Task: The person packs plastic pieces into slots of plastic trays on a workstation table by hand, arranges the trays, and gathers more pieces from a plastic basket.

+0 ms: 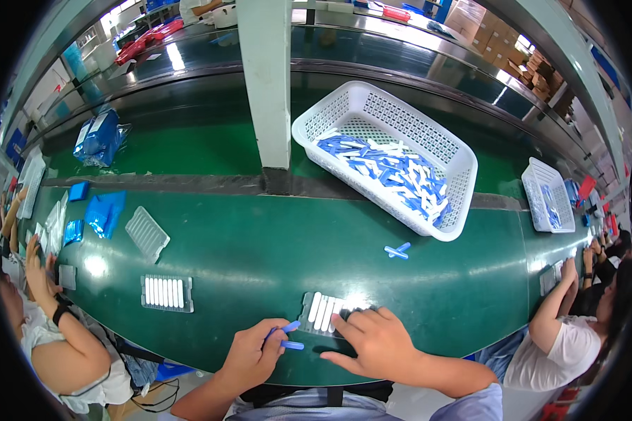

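Note:
My left hand (pixel 255 356) is closed around slim blue plastic sticks (pixel 292 345); two of their ends stick out past the fingers. Just right of it, a clear plastic tray (pixel 306 324) holds several white sticks (pixel 321 311) standing side by side in its slots. Over the tray's right part lies my right hand (pixel 380 342), its index fingertip on a white stick and its thumb stretched out apart. Its other fingers hide that end of the tray. Another clear tray (pixel 189 306) filled with a row of white sticks rests to the left.
A white perforated basket (pixel 459 210) heaped with blue and white sticks stands behind. Two crossed blue sticks (pixel 397 250) lie before it. A bare clear tray (pixel 147 235) and blue packets (pixel 106 214) are at left. A grey post (pixel 267 105) rises mid-table. People sit at both sides.

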`<state>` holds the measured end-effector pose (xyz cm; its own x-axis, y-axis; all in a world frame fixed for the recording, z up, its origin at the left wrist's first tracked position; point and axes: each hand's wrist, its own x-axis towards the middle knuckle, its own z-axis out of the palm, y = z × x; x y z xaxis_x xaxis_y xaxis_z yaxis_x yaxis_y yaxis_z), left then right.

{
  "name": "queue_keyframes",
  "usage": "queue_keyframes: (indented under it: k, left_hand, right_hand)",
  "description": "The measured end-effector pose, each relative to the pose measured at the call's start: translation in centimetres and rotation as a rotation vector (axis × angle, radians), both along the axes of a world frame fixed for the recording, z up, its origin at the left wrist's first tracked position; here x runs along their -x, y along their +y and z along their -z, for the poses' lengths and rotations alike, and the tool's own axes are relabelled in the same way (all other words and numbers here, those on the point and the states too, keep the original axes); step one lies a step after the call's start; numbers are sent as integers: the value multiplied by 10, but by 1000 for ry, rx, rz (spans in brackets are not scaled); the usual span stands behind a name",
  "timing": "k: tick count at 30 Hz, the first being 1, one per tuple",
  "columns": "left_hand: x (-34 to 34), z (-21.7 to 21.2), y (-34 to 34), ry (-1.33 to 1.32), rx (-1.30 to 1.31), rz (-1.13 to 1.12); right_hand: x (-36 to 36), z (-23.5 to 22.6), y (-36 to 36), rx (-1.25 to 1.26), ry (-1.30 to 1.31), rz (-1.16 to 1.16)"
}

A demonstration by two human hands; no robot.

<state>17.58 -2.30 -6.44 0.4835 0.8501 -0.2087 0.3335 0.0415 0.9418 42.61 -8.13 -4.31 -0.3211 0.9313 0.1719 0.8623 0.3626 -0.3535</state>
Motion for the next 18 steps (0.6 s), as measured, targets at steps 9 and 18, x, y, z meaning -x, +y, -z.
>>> queue_keyframes:
  k: [9, 18]
  left_hand:
    - [-20, -6, -14, 0, -56, 131]
    - [-3, -9, 3, 47, -78, -42]
  right_hand:
    - [8, 6, 14, 124, 625, 19]
    - [-22, -10, 6, -428, -132, -151]
